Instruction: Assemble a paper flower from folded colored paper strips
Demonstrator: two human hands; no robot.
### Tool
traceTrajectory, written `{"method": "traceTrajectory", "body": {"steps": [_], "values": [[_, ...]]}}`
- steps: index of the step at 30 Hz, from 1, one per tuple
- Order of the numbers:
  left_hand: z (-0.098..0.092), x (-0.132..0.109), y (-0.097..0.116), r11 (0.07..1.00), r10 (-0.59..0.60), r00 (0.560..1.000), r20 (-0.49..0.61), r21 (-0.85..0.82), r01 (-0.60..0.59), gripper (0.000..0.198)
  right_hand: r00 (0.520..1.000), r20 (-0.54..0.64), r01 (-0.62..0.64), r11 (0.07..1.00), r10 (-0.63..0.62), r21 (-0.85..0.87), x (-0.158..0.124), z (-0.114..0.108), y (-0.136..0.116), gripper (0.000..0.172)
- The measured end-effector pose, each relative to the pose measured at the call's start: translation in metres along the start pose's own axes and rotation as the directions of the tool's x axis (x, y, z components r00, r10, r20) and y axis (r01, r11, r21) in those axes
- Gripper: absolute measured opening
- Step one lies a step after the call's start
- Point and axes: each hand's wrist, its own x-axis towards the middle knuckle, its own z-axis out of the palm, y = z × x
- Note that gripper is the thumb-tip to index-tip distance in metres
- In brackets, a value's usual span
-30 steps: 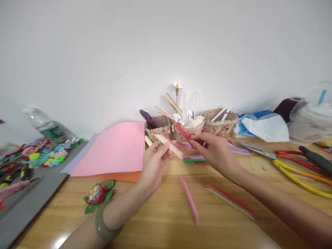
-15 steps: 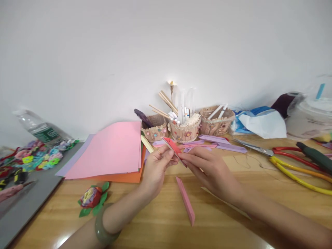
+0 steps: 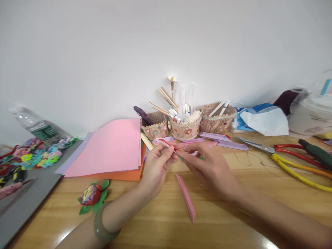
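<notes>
My left hand (image 3: pixel 157 167) and my right hand (image 3: pixel 207 169) meet above the wooden table, both pinching a small folded red paper piece (image 3: pixel 168 143) between fingertips. My left wrist wears a green bangle (image 3: pixel 102 228). A folded pink paper strip (image 3: pixel 186 197) lies on the table just below my hands. Folded purple strips (image 3: pixel 223 141) lie beyond my right hand. Whatever else sits under my right palm is hidden.
Pink, purple and orange paper sheets (image 3: pixel 111 148) are stacked at left. Three small stick-built baskets (image 3: pixel 185 126) with pens stand by the wall. Scissors (image 3: pixel 261 148) and coloured cables (image 3: pixel 298 171) lie at right. A paper flower (image 3: pixel 92 196), a bottle (image 3: pixel 41 128) and crochet flowers (image 3: pixel 36 157) sit left.
My right hand brought the red piece from near the baskets down to my left hand. The two hands now pinch it together, and the striped strip on the table is now covered by my right arm.
</notes>
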Motion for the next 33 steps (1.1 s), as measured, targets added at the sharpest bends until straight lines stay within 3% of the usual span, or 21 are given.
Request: {"method": "traceTrajectory", "body": {"steps": [3,7,12,16,21,24,27,30,33], "values": [[0.003,0.0,0.004,0.997,-0.017,0.999,-0.03,-0.07,0.015,0.015,0.994,-0.096,-0.042,0.994,0.052,0.104,-0.001,0.002,-0.002,0.034],[0.004,-0.002,0.005,0.987,-0.061,0.997,-0.053,-0.151,0.052,0.015,0.997,0.001,-0.077,0.992,0.078,0.096,-0.006,0.002,0.0,0.036],[0.003,-0.003,0.005,0.975,-0.122,0.991,-0.059,-0.193,0.108,0.008,1.0,-0.028,0.003,0.999,-0.002,0.042,-0.01,0.001,0.008,0.045],[0.004,-0.004,0.006,0.977,-0.132,0.99,-0.057,-0.174,0.121,0.006,0.999,0.042,0.007,0.999,-0.005,-0.044,-0.01,-0.001,0.009,0.047],[0.003,-0.002,0.008,0.997,0.023,1.0,-0.017,0.075,-0.022,0.011,0.994,0.102,-0.054,0.997,0.049,0.051,-0.005,-0.004,0.011,0.05],[-0.001,0.003,0.011,0.934,0.154,0.987,0.05,0.319,-0.162,0.007,0.99,0.103,-0.113,0.98,0.097,0.163,0.001,-0.009,0.015,0.045],[-0.004,0.005,0.013,0.847,0.211,0.971,0.114,0.474,-0.24,0.012,0.989,0.096,-0.134,0.967,0.116,0.217,0.006,-0.015,0.017,0.039],[-0.005,0.005,0.015,0.8,0.236,0.966,0.104,0.543,-0.254,0.014,0.988,0.101,-0.136,0.964,0.116,0.229,0.008,-0.02,0.016,0.035],[-0.002,0.003,0.015,0.822,0.236,0.969,0.073,0.518,-0.239,0.013,0.988,0.105,-0.133,0.966,0.112,0.223,0.008,-0.021,0.013,0.029]]}}
